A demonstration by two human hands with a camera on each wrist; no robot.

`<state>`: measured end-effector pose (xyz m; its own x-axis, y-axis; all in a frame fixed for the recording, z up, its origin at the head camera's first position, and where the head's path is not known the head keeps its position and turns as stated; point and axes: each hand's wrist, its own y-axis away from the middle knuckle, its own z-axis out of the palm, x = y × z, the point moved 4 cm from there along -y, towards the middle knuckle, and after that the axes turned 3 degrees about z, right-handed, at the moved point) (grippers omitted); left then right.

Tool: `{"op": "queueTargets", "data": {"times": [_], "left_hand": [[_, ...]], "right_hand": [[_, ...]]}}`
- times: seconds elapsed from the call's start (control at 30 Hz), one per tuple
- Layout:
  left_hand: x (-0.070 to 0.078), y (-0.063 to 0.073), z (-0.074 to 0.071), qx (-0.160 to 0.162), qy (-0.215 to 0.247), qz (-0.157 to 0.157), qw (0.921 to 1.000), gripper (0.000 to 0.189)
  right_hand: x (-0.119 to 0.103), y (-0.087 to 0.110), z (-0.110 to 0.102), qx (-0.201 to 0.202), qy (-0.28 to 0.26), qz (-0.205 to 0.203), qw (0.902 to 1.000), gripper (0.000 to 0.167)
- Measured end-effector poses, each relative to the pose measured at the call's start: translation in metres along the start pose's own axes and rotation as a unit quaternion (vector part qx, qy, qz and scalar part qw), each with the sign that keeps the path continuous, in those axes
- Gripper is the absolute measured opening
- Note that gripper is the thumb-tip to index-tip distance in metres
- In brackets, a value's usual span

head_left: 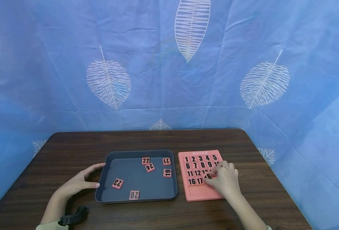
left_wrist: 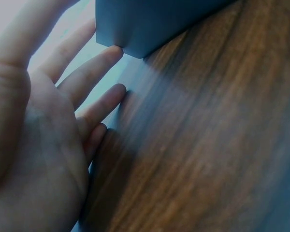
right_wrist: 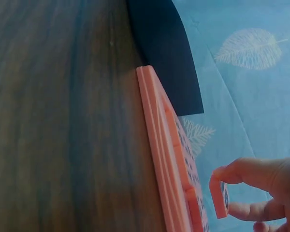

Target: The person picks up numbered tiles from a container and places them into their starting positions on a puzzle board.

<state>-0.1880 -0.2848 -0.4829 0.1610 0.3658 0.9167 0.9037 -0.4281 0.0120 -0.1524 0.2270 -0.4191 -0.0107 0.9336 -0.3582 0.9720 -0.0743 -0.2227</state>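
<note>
My right hand [head_left: 227,179] pinches a pink number tile marked 18 [head_left: 208,176] between thumb and fingers. The tile is tilted over the pink number puzzle board [head_left: 202,193], just right of tile 17 [head_left: 199,181]. In the right wrist view the held tile [right_wrist: 218,197] stands apart from the board [right_wrist: 162,150]. Rows of tiles from 1 up to 17 fill the upper part of the board, some hidden by my right fingers. My left hand [head_left: 75,181] has its thumb and fingers spread along the left wall of the dark grey tray [head_left: 126,172], fingertips at its rim.
Loose tiles lie scattered in the tray: 22 [head_left: 145,160], 24 [head_left: 150,167], 21 [head_left: 166,161], 19 [head_left: 167,172], 23 [head_left: 117,183] and 20 [head_left: 134,195], the last against the front wall. A blue leaf-print curtain [head_left: 158,80] hangs behind the dark wooden table [head_left: 146,140].
</note>
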Motion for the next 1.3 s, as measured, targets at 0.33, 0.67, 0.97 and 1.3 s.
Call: {"op": "queueTargets", "data": {"times": [0.33, 0.67, 0.97, 1.3], "left_hand": [[0.000, 0.000, 0.000, 0.003, -0.001, -0.008, 1.0000, 0.068], [0.002, -0.001, 0.000, 0.000, 0.007, 0.003, 1.0000, 0.068], [0.003, 0.000, 0.000, 0.000, 0.007, 0.008, 0.9999, 0.067], [-0.001, 0.000, 0.000, -0.002, 0.010, 0.011, 0.9999, 0.066]], "right_hand": [[0.012, 0.003, 0.006, -0.022, 0.018, 0.026, 0.9993, 0.033], [0.021, 0.001, 0.016, -0.054, -0.001, 0.042, 0.9977, 0.034], [0.023, 0.001, 0.017, -0.050, -0.001, 0.045, 0.9977, 0.021], [0.023, 0.002, 0.020, -0.041, -0.015, 0.041, 0.9982, 0.027]]}}
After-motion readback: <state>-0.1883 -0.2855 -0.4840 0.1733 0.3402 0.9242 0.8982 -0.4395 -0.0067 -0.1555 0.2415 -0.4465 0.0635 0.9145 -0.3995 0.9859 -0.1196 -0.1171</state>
